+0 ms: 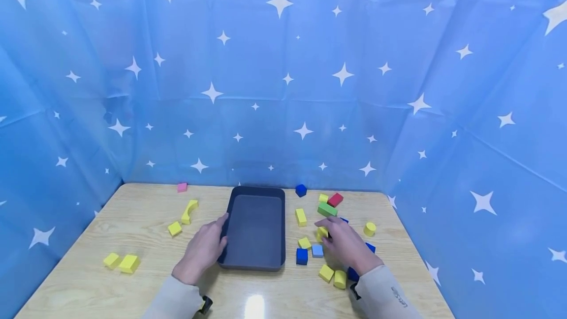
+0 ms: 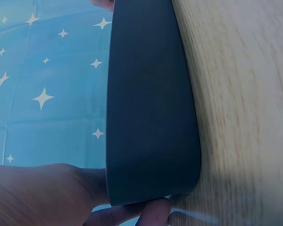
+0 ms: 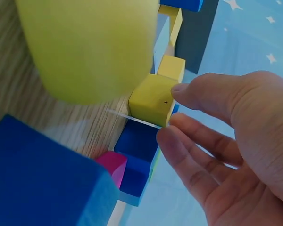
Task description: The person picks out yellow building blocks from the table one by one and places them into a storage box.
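Note:
My left hand (image 1: 203, 250) grips the left wall of a dark grey tray (image 1: 252, 264), thumb on the inner side. In the left wrist view the tray's wall (image 2: 151, 103) stands close up, with fingers (image 2: 156, 211) against its outside. My right hand (image 1: 347, 245) reaches over the blocks right of the tray, thumb and fingers spread about a yellow block (image 1: 322, 233). In the right wrist view the thumb tip is right at one edge of that yellow block (image 3: 151, 96), with the index fingertip by the opposite edge.
Around the right hand lie several blocks: a green block (image 1: 327, 209), a red block (image 1: 335, 199), a light blue block (image 1: 317, 251), a blue cube (image 1: 301, 256) and a yellow cylinder (image 1: 369, 229). Left of the tray are a yellow arch (image 1: 189, 211), a pink block (image 1: 182, 187) and several yellow blocks.

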`<state>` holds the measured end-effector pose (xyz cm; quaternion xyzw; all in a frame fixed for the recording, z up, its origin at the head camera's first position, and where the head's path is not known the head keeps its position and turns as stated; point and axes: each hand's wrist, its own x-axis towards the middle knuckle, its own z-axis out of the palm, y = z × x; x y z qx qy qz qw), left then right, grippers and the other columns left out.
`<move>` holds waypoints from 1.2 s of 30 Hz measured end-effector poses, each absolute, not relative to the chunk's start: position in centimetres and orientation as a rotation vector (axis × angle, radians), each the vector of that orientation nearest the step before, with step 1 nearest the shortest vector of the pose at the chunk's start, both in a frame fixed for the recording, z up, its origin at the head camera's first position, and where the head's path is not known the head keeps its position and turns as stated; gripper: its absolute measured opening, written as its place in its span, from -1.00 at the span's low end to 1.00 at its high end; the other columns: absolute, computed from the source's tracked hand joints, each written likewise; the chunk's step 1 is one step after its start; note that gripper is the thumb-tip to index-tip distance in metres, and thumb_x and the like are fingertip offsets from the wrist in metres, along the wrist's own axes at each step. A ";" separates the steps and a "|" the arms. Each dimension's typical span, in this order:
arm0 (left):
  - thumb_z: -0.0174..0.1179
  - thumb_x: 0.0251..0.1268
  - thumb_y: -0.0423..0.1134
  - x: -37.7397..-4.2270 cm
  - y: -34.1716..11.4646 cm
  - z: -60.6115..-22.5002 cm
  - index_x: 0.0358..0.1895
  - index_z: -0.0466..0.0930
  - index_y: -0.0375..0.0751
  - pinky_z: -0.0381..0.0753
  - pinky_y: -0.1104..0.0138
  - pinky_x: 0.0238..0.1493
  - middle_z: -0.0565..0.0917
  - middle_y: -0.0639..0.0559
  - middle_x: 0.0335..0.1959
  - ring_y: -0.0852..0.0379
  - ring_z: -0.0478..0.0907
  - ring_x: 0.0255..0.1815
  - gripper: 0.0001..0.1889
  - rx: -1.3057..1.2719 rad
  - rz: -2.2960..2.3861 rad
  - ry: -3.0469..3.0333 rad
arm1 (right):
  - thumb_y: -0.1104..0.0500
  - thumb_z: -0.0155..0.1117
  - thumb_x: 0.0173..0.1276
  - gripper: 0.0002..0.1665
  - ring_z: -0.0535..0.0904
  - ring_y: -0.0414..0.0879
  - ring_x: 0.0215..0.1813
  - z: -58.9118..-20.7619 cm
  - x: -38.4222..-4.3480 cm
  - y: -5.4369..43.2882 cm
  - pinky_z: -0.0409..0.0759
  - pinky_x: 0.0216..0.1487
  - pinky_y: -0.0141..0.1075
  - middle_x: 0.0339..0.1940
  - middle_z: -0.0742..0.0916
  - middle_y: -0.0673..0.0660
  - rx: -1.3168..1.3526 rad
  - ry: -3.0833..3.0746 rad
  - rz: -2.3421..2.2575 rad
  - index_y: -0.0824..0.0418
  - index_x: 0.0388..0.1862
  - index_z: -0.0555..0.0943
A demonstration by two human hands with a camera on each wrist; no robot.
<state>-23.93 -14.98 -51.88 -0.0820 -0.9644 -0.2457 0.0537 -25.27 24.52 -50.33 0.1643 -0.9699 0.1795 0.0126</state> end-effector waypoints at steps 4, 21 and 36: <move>0.46 0.55 -0.46 -24.0 -14.9 -51.8 0.68 0.51 -0.44 0.94 -0.16 0.12 0.82 -0.47 0.33 -0.34 0.88 0.22 -0.31 -0.259 -0.744 -2.932 | 0.39 0.59 0.53 -0.49 0.83 0.20 0.36 -50.3 -25.4 24.8 0.92 0.31 0.06 0.35 0.85 0.24 0.542 -3.012 0.550 0.23 0.42 0.81; 0.44 0.57 -0.46 -24.7 -14.4 -51.0 0.71 0.47 -0.42 0.96 -0.04 -0.01 0.87 -0.41 0.19 -0.17 0.89 0.05 -0.29 -0.240 -0.745 -2.954 | 0.43 0.61 0.51 -0.57 0.86 0.15 0.27 -49.6 -26.3 25.3 0.92 0.32 0.06 0.22 0.88 0.23 0.589 -3.008 0.482 0.27 0.31 0.85; 0.43 0.57 -0.47 -24.1 -14.8 -51.5 0.73 0.44 -0.44 0.95 -0.04 -0.02 0.83 -0.47 0.29 -0.15 0.88 0.04 -0.27 -0.216 -0.782 -2.983 | 0.39 0.64 0.50 -0.55 0.86 0.14 0.29 -50.5 -26.3 24.8 0.92 0.32 0.05 0.25 0.89 0.23 0.605 -3.024 0.494 0.25 0.33 0.85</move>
